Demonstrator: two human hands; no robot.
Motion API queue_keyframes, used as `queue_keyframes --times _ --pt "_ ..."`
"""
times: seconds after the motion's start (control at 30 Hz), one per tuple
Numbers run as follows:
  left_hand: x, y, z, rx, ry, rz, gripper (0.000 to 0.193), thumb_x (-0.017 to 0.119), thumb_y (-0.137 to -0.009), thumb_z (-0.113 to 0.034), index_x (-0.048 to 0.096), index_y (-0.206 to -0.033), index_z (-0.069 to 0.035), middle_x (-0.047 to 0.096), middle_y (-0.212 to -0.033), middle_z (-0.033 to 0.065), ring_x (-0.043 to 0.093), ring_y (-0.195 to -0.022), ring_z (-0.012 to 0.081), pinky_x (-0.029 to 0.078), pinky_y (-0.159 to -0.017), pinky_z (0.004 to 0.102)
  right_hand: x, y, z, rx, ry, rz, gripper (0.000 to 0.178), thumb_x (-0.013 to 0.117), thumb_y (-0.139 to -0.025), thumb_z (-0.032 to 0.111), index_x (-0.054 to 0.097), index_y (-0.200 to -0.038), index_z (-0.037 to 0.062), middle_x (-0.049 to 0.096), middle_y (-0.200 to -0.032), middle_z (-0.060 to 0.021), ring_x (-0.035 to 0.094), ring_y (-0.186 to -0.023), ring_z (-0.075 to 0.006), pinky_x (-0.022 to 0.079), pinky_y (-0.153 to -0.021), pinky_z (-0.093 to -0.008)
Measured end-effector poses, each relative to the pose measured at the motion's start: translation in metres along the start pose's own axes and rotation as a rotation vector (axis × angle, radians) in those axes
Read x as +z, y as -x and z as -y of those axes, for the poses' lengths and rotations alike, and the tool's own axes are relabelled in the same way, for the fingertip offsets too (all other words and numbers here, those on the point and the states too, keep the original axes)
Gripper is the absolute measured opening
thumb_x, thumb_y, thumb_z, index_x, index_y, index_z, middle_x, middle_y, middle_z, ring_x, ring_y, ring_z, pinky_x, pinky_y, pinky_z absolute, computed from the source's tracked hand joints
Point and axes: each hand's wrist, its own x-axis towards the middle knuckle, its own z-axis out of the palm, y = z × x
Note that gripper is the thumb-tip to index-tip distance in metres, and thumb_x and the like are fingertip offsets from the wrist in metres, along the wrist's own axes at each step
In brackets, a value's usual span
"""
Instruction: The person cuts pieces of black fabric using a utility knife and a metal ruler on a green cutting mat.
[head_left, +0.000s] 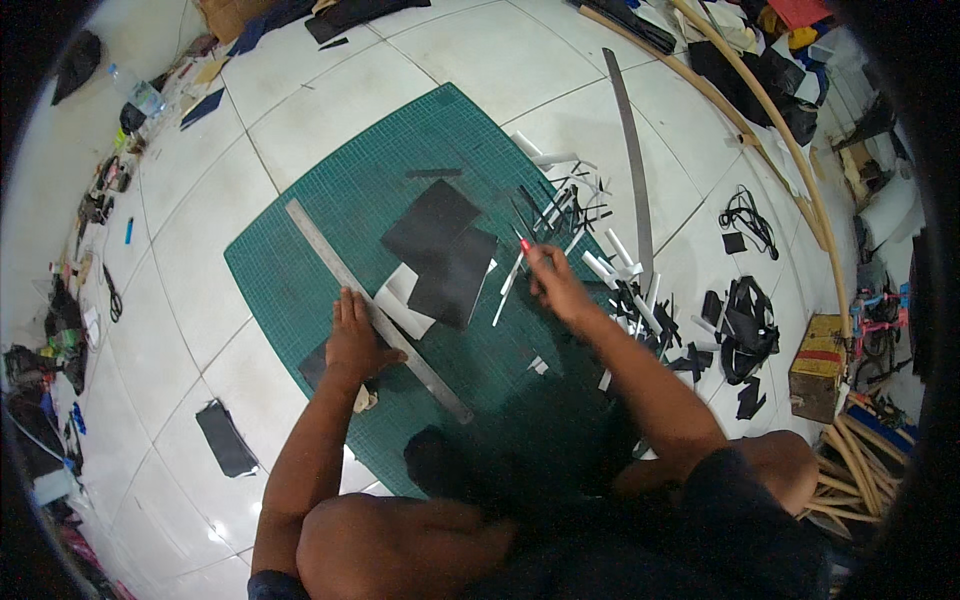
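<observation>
My left hand [355, 340] lies on a steel ruler [327, 240], fingers together and thumb spread out to the side. The ruler runs slantwise over a green cutting mat [290, 270]. In my right hand [560, 288], closed round it, is a slim red-handled craft knife [525, 245] with its thin tip pointing away from me. The knife is held above the mat's right part. Between my hands lie two overlapping black sheets [455, 275], and a white sheet [402, 298] shows from under them beside the ruler. Another dark piece [313, 367] is partly hidden by my left hand.
Black and white offcut strips [575, 205] are heaped along the mat's right side. A long metal strip [632, 150] lies on the tiled floor beyond them. Coiled black straps [748, 325] and a yellow-red box [818, 370] are farther right. Scissors [112, 295] lie at left.
</observation>
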Motion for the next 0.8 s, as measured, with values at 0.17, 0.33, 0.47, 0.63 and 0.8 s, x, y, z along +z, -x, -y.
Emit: queue_keyframes --times 0.17,0.33,0.47,0.63,0.8 --pt "-0.002 -0.001 -0.003 0.067 -0.010 -0.039 0.138 0.095 -0.056 -0.051 0.018 -0.154 0.008 0.015 -0.164 0.0262 0.022 -0.151 0.0427 0.033 -0.121 0.0451 -0.098 -0.009 -0.027 -0.070 0.698 0.233 0.051 0.070 -0.094 0.038 0.050 -0.125 0.0029 0.062 -0.100 -0.0130 0.062 -0.091 -0.0209 0.051 -0.080 -0.0372" --pt "-0.007 0.002 -0.001 0.004 -0.013 -0.010 0.138 0.096 -0.055 -0.047 0.018 -0.155 0.007 0.014 -0.164 0.0262 0.022 -0.151 0.0427 0.033 -0.121 0.0454 -0.098 0.000 -0.041 -0.037 0.675 0.317 0.039 0.065 -0.088 0.018 0.050 -0.122 0.0026 0.063 -0.091 -0.0156 0.066 -0.076 -0.0258 0.054 -0.072 -0.0413" --pt "-0.004 0.001 0.000 -0.042 -0.005 0.020 0.139 0.097 -0.055 -0.047 0.017 -0.155 0.006 0.012 -0.165 0.0251 0.021 -0.152 0.0414 0.034 -0.121 0.0452 -0.083 0.004 -0.027 -0.111 0.870 0.361 0.034 0.064 -0.092 0.026 0.054 -0.118 0.0066 0.066 -0.098 -0.0169 0.068 -0.088 -0.0292 0.054 -0.079 -0.0429" --pt "-0.007 0.001 -0.003 -0.027 -0.005 0.017 0.139 0.096 -0.056 -0.047 0.015 -0.156 0.005 0.011 -0.166 0.0240 0.018 -0.152 0.0408 0.036 -0.120 0.0445 -0.083 -0.007 -0.026 -0.019 0.846 0.352 0.035 0.057 -0.100 0.041 0.055 -0.106 0.0064 0.060 -0.090 -0.0088 0.061 -0.083 -0.0203 0.049 -0.071 -0.0374" --pt "0.001 -0.002 0.002 -0.005 0.005 -0.018 0.139 0.097 -0.054 -0.045 0.016 -0.156 0.005 0.012 -0.165 0.0246 0.018 -0.152 0.0421 0.038 -0.119 0.0453 -0.083 -0.012 -0.024 0.088 0.785 0.392 0.050 0.044 -0.106 0.050 0.059 -0.109 0.0023 0.061 -0.086 -0.0092 0.062 -0.080 -0.0203 0.051 -0.071 -0.0380"
